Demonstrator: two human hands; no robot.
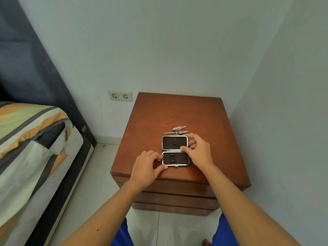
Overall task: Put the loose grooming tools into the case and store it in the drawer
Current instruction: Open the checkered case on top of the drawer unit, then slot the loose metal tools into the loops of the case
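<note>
A small metal-rimmed case lies flat and wide open on the brown nightstand, showing two dark lined halves with elastic loops and no tools in them. My left hand grips the near half at its left edge. My right hand holds the case's right side, thumb at the hinge. Just behind the case lie several loose silver grooming tools, partly hidden by my right fingers. A thin pin-like stick lies farther back.
Closed drawer fronts stack below the nightstand top. A bed with a striped cover stands to the left across a strip of tiled floor. A double wall socket sits behind; a wall closes in on the right.
</note>
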